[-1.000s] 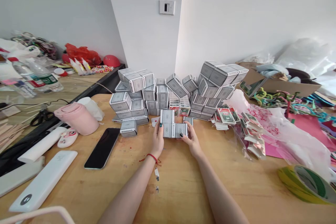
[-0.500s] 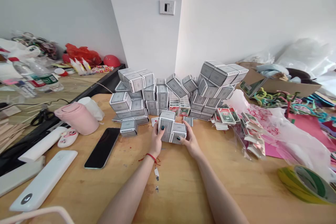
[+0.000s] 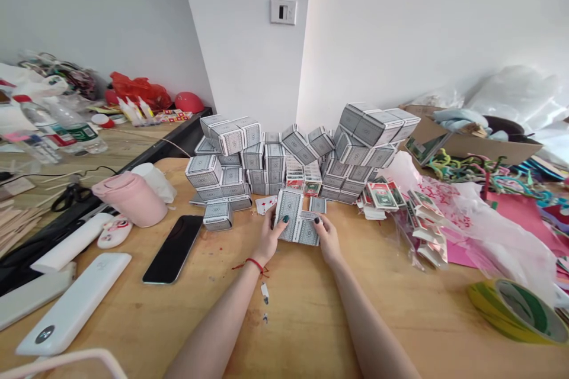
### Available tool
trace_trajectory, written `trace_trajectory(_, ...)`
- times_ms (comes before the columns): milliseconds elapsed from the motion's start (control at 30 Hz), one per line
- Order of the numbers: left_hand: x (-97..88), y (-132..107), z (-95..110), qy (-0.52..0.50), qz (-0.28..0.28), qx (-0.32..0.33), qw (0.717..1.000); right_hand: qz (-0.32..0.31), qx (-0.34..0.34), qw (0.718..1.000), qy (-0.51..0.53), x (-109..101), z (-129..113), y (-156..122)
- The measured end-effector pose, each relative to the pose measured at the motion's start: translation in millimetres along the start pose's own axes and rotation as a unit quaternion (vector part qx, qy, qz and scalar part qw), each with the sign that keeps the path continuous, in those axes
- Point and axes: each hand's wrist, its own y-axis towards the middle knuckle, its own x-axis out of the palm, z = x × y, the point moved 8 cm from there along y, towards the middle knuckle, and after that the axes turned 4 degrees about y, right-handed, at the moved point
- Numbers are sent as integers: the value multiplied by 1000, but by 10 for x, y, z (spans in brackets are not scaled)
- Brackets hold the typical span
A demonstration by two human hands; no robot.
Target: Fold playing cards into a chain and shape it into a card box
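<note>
My left hand (image 3: 269,238) and my right hand (image 3: 328,238) together grip a small cluster of grey patterned card boxes (image 3: 296,224) low over the wooden table (image 3: 302,314). The left fingers wrap the taller box on the left side. The right fingers press the lower box on the right. Just behind stands a big pile of the same grey boxes (image 3: 284,154) against the wall corner. A loose playing card (image 3: 265,204) lies face up beside my left hand.
A black phone (image 3: 173,249), a white power bank (image 3: 73,303) and a pink roll (image 3: 131,198) lie left. Green-and-red card packs (image 3: 382,195), clear plastic bags (image 3: 471,219) and a tape roll (image 3: 520,311) are on the right. A cardboard box (image 3: 462,136) sits at the back right.
The held boxes have been turned and tilted toward me and drawn slightly nearer and to the right. Both hands stayed closed on them.
</note>
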Motion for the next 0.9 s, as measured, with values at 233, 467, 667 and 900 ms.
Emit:
trace_trajectory(233,-131,47,-52,18,73,10,997,-79,-12,996,47,178,-99,-60)
trace_trajectory(467,-137,63,-71,6,72,8,997,-59,-11,998,12,231,-168,-99)
trace_trajectory(667,-56,-18,37,9,33,31,999,-6,45,998,43,91,81,-37)
trace_trajectory(900,28,-95,169,16,-5,63,998,-59,75,993,65,102,48,-60)
